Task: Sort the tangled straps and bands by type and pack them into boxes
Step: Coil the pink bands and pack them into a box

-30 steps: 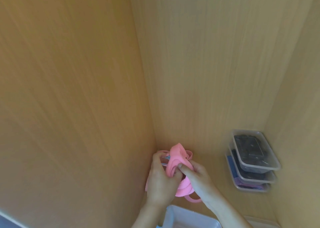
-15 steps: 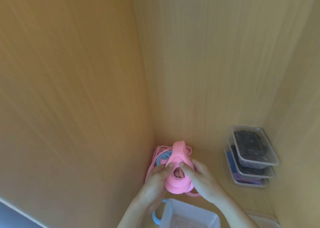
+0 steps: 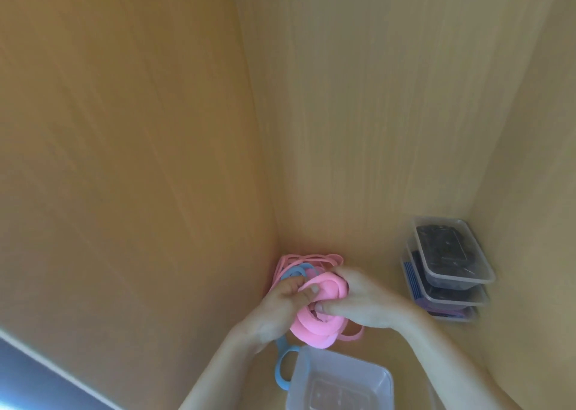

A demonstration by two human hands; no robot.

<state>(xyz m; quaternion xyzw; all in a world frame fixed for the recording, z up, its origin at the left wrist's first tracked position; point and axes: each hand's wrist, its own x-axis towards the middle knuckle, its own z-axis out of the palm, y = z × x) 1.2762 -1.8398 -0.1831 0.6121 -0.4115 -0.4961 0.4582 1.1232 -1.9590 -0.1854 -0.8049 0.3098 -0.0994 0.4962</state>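
Head view: at the far left a wooden side panel rises, with a pale edge and a dark blue-grey strip past it in the bottom corner. Right of the panel, in the corner where it meets the back panel, a tangle of thin pink bands lies on the tabletop, with a light blue band looped through it. A second blue loop lies nearer the person, just beside the left wall of a clear plastic box.

The left hand comes up from below. Its fingers are curled and its thumb presses down on the near rim of a coiled wide pink band, so it pinches the coil from the left. The coil is held over the tabletop, between the tangle and the clear box, whose ribbed bottom shows through. The right hand grips the same coil from the other side, thumb under the upper turn and fingers wrapped over its top. A thin pink loop trails out beneath the coil.

Well apart to the right, against the right panel, stands a stack of three clear boxes. The top one holds dark items; blue and purple strips show in the lower ones.
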